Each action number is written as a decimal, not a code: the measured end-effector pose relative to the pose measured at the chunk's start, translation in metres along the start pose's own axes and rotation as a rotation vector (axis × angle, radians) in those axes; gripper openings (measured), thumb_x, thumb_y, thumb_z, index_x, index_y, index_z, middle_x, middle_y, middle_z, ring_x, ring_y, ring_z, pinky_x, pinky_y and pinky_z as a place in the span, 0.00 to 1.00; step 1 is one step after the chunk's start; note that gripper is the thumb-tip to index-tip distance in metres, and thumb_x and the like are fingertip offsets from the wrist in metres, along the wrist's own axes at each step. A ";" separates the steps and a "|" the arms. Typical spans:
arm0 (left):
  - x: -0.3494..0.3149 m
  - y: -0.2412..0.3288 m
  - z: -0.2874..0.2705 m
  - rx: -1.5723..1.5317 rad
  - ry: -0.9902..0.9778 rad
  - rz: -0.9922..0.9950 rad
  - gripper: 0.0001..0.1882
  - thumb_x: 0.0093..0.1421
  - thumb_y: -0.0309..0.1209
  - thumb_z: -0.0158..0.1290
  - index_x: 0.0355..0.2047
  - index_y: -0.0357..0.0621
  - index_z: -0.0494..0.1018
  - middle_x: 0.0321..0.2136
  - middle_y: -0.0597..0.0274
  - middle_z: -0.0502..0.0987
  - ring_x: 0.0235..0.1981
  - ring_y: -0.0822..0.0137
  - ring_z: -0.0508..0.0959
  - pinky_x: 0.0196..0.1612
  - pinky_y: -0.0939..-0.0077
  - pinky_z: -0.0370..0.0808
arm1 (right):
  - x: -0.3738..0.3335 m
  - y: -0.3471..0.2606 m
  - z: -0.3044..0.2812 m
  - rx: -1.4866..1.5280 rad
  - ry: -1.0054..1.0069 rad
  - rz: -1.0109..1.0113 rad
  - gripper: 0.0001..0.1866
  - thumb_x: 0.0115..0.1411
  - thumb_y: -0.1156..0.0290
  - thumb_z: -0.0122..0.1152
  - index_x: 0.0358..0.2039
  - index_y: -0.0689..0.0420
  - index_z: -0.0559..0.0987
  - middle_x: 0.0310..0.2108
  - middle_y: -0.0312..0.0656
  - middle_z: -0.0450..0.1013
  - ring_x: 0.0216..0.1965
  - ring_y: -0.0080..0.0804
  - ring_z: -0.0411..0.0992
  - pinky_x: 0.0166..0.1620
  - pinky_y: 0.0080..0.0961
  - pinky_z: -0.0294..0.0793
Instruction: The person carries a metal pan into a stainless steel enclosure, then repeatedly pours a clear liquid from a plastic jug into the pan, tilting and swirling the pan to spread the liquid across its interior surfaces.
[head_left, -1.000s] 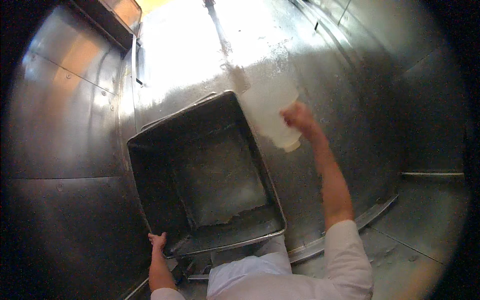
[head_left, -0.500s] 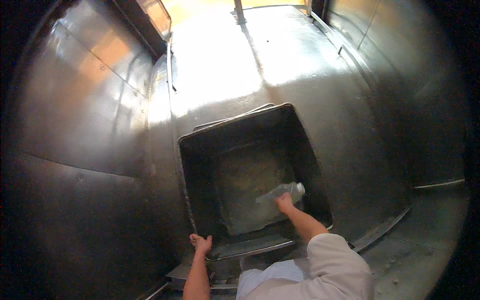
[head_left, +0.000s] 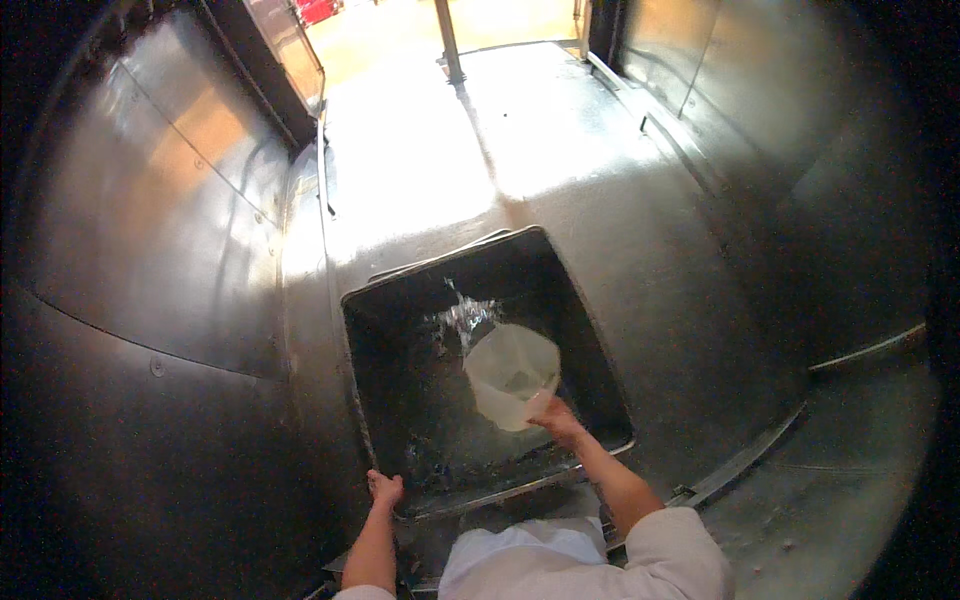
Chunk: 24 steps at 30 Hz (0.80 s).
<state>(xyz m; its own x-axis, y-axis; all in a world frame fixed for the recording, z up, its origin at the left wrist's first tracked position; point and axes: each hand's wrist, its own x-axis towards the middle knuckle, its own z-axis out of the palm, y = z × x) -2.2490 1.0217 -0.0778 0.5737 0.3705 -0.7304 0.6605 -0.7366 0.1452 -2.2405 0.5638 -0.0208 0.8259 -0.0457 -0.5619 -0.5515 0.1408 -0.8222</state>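
Observation:
A deep black square tub (head_left: 392, 370) stands in front of me, with cloudy liquid in its bottom. My left hand (head_left: 385, 488) is closed on the tub's rim at the near left corner. Inside the tub, my right hand (head_left: 552, 414) grips a translucent pale plastic jug (head_left: 512, 352) by its near right side. The jug is tilted, its wide mouth partly in view. Clear water (head_left: 463, 315) splashes just beyond the jug, toward the tub's far wall. How the right fingers wrap the jug is partly hidden.
Curved metal walls rise on the left (head_left: 150, 250) and right (head_left: 760, 110). Behind the tub, a shiny metal floor (head_left: 400, 150) runs to a bright opening with a vertical post (head_left: 448, 40). Rails (head_left: 665, 125) follow the sides. Another rim shows behind the tub's far edge.
My right hand has moved left within the tub and turned the jug, so its broad mouth shows. Water now splashes at the far side. My left hand stays on the rim.

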 end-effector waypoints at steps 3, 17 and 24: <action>0.004 0.023 0.009 0.006 0.059 -0.111 0.39 0.54 0.34 0.52 0.60 0.34 0.45 0.59 0.36 0.58 0.60 0.41 0.61 0.62 0.55 0.60 | -0.082 -0.034 -0.065 -0.064 0.202 -0.230 0.15 0.52 0.69 0.61 0.40 0.56 0.71 0.36 0.32 0.67 0.41 0.25 0.65 0.49 0.28 0.65; 0.082 -0.030 0.056 0.248 0.204 -0.349 0.37 0.52 0.34 0.57 0.57 0.37 0.50 0.56 0.41 0.61 0.57 0.45 0.65 0.60 0.56 0.63 | -0.463 0.195 -0.295 -0.211 1.218 0.504 0.22 0.52 0.72 0.61 0.48 0.62 0.71 0.45 0.45 0.73 0.45 0.38 0.72 0.47 0.35 0.72; 0.057 -0.011 0.023 0.041 0.174 -0.297 0.42 0.52 0.35 0.56 0.60 0.34 0.45 0.59 0.36 0.58 0.59 0.43 0.62 0.62 0.58 0.61 | -0.121 0.142 -0.360 -1.088 0.527 0.457 0.29 0.45 0.60 0.61 0.48 0.60 0.74 0.45 0.55 0.73 0.43 0.51 0.74 0.47 0.40 0.73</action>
<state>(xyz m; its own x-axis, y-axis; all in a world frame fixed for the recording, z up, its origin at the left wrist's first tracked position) -2.2346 1.0384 -0.1364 0.4357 0.6603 -0.6117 0.7932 -0.6029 -0.0858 -2.4606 0.2329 -0.1025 0.5306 -0.6245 -0.5732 -0.7868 -0.6145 -0.0588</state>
